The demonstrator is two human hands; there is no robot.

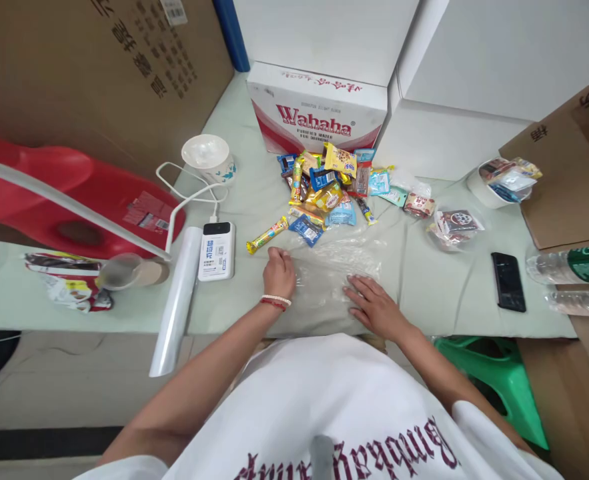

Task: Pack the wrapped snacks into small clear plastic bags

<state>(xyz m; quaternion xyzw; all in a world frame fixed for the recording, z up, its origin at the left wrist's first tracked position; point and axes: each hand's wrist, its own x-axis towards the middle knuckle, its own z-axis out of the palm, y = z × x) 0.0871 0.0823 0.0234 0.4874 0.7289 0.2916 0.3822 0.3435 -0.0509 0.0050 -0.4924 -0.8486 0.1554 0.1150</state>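
A clear plastic bag (319,283) lies flat on the cloth-covered table in front of me. At its left edge my left hand (279,275) is closed, fingers curled on the plastic; beaded bracelets circle that wrist. My right hand (377,305) rests on the bag's right side, with fingers stretched out and spread. Just beyond the bag is a pile of wrapped snacks (327,193) in yellow, blue and red packets. One yellow snack stick (267,235) lies close to my left fingertips.
Behind the snacks stands a Wahaha water carton (319,113). To the left are a power bank (217,252), a paper cup (208,159), a plastic roll (174,303) and a red jug (74,200). At right are a phone (508,281), a snack bowl (499,183) and bottles (569,265).
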